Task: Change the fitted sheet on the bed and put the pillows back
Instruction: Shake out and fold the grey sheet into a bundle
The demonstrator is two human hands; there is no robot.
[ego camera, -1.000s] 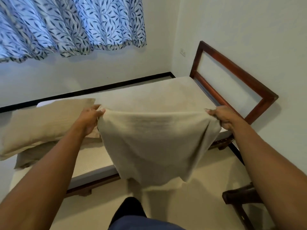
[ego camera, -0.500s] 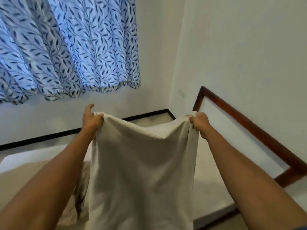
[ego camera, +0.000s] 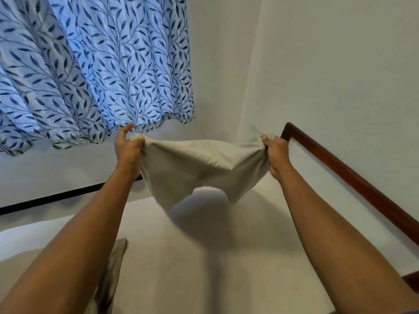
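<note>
Hands up: my left hand [ego camera: 128, 150] and right hand [ego camera: 275, 152] each clench a corner of the beige sheet [ego camera: 199, 164], stretched in the air above the bed [ego camera: 192, 257].

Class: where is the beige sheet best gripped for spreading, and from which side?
Grip the sheet at its upper corners, from the near side, as the left hand and right hand do: the edge spans between them, the rest hanging free over the mattress.

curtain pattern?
Pale blue curtain with dark leafy vine print, clearest in the head view.
</note>
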